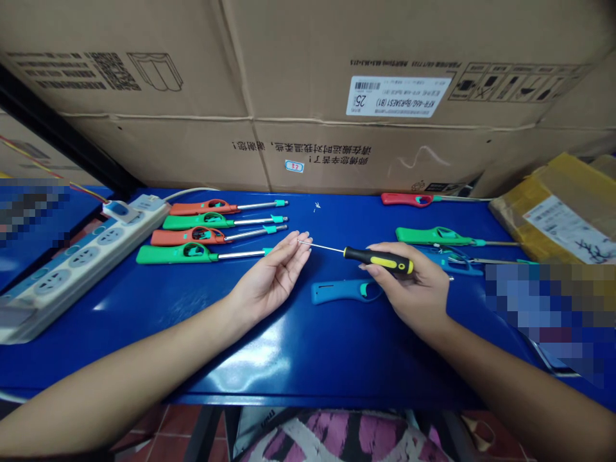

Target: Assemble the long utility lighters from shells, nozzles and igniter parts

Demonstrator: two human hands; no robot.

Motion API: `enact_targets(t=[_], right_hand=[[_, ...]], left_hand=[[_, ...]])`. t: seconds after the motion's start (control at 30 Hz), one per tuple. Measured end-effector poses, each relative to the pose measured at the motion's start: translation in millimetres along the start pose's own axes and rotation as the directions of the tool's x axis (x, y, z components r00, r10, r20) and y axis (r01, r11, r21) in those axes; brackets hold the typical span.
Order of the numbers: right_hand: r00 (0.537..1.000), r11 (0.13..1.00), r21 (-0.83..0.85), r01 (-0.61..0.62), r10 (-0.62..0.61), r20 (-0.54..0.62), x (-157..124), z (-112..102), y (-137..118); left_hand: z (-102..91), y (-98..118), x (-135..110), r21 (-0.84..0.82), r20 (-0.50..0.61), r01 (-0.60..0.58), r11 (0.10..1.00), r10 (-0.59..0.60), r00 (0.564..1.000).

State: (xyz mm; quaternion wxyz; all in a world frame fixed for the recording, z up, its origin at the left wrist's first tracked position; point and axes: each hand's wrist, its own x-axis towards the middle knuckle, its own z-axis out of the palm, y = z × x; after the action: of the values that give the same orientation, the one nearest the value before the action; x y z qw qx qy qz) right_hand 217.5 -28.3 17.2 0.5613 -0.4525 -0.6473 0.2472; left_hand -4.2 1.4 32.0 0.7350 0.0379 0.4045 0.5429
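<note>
My right hand [414, 289] is closed around the black and yellow handle of a screwdriver [380, 259]. Its thin metal shaft points left, and the tip meets the fingertips of my left hand [274, 276]. That hand lies palm up on the blue table [298, 346] with fingers stretched out and nothing in it. A blue lighter handle [337, 292] lies just under my right hand's fingers.
A row of long orange and green gas lighters [206, 231] lies at the left. More lighters, red [414, 199], green [443, 237] and blue [457, 264], lie at the right. A white power strip [72, 263] sits at the far left. Cardboard boxes [308, 96] stand behind, a yellow parcel [558, 212] at right.
</note>
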Motion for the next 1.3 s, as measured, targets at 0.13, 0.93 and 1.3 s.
enact_targets(t=[0.13,0.93,1.3], right_hand=[[1.000,1.000,0.010,-0.008,0.008,0.009,-0.1,0.0,-1.3],[0.998,0.995,-0.080,-0.052,0.049,-0.043,-3.1,2.9,-5.4],[0.999,0.995,-0.101,0.020,-0.023,-0.030,-4.9,5.2,-1.0]], left_hand=[[0.0,-0.3,-0.9,-0.001,0.008,0.005,1.000,-0.005,1.000],[-1.9,-3.3,1.1,0.092,0.052,-0.094,0.991,0.090,0.995],[-5.6,-2.4,3.6,0.135,0.075,-0.149,0.980,0.139,0.987]])
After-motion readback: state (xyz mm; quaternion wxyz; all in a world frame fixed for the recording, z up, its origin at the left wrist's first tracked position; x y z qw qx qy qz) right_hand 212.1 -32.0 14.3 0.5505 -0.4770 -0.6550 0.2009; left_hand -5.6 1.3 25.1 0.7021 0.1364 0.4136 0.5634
